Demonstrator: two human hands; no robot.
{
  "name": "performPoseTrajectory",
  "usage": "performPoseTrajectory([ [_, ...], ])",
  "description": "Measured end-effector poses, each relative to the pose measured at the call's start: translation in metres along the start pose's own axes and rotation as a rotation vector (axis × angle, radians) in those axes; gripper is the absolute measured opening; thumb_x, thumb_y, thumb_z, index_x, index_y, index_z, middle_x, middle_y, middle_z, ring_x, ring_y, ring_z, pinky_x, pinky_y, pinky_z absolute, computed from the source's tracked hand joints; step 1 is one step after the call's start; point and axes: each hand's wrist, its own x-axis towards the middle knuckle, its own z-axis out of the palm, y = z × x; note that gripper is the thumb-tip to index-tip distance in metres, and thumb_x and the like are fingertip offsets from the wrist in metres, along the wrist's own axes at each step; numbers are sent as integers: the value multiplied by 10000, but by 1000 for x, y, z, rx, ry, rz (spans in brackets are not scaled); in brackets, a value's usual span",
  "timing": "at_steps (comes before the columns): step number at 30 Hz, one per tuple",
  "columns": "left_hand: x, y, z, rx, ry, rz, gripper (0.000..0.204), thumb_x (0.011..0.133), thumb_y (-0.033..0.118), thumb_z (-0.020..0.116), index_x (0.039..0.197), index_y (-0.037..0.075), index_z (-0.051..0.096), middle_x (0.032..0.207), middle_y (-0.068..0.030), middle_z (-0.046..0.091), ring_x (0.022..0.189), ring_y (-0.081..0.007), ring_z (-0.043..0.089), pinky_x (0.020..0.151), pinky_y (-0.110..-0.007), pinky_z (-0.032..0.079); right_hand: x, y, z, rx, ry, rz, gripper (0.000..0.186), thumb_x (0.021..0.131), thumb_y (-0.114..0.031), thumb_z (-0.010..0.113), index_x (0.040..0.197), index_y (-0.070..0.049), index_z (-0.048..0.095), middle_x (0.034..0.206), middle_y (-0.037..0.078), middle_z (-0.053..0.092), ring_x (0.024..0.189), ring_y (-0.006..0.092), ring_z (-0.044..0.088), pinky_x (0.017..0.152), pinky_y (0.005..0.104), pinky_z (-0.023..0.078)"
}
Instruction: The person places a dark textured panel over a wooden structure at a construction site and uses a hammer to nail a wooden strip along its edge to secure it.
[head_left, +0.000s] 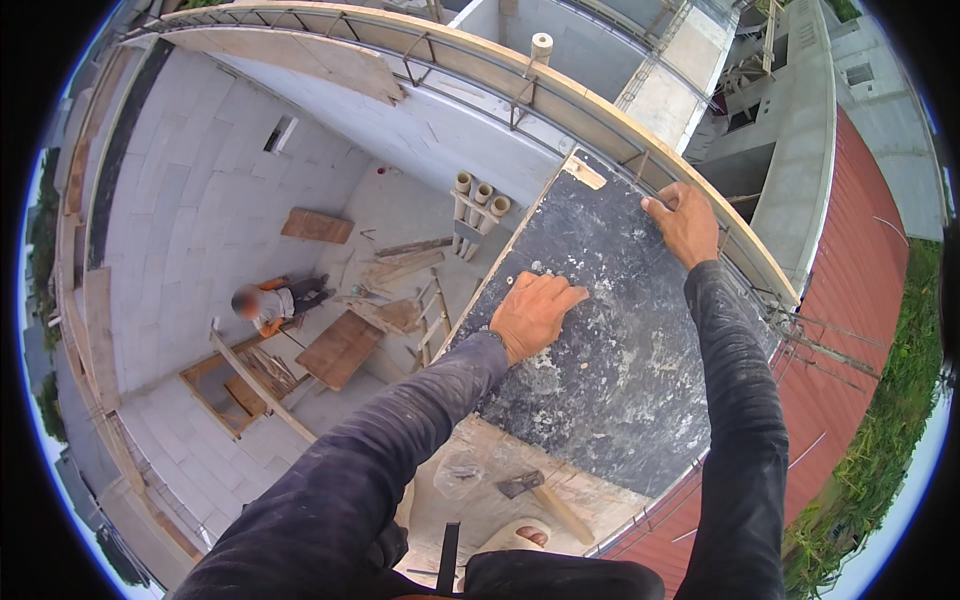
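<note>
A black-faced board (610, 350), scuffed and spotted with pale cement, lies across the wall top in front of me. My left hand (535, 315) rests on its face near the left edge, thumb apart and the other fingers partly bent. At the far right edge, my right hand (687, 225) grips the board, thumb on the near side and fingers bent over the rim by the steel bars (640, 165). A bare wood patch (584, 172) shows at the board's far corner. Behind the near edge lies a hatchet-like tool (522, 484) with a wooden handle.
To the left is a deep drop to a floor where a person (290, 300) is among planks and a brown panel (340, 349). Pipes (472, 210) rise beside the board. A red metal roof (850, 260) slopes away at right. A clear plastic bag (458, 472) lies near my feet.
</note>
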Motion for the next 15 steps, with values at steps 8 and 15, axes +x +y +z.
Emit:
performPoseTrajectory([
  [8, 4, 1, 7, 26, -25, -17, 422, 858, 34, 669, 1262, 155, 666, 969, -6, 598, 951, -188, 608, 891, -375, 421, -29, -2, 73, -159, 555, -415, 838, 1035, -664, 471, 1660, -151, 253, 1710, 152, 250, 1603, 366, 161, 1280, 611, 94],
  [15, -2, -2, 3, 62, -25, -38, 365, 874, 65, 662, 1228, 156, 668, 951, -2, 591, 941, -186, 609, 883, -375, 426, -21, -14, 81, -165, 414, -305, 768, 1062, -569, 491, 1655, -131, 275, 1657, 174, 345, 1553, 370, 269, 1274, 575, 151],
])
